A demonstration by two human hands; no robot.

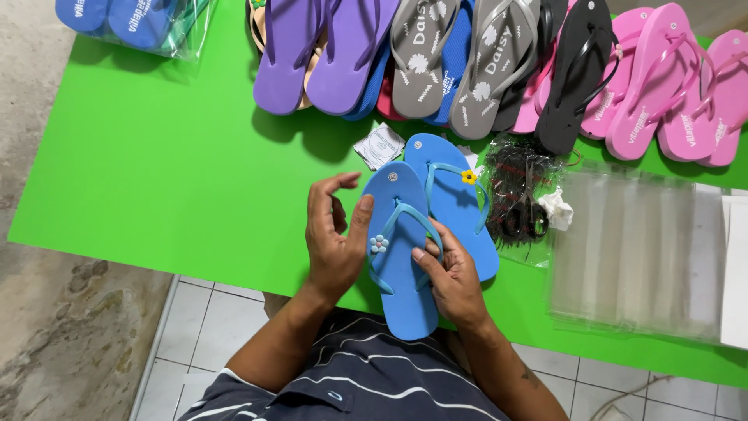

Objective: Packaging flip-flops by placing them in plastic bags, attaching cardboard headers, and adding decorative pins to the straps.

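Two blue flip-flops lie side by side near the front edge of the green table (156, 171). The nearer blue flip-flop (401, 300) has a small blue flower on its strap; my left hand (333, 238) rests against its left edge with the thumb by the flower and the fingers curled. My right hand (452, 277) grips its right side, fingers on the strap. The other blue flip-flop (448, 168), with a yellow flower on its strap, lies just behind and to the right, untouched.
A row of purple, grey, black and pink flip-flops (499, 62) lines the far edge. A bagged blue pair (132, 23) sits far left. Scissors on a packet of black ties (522, 203), a small white packet (379, 146) and clear plastic bags (639, 249) lie to the right.
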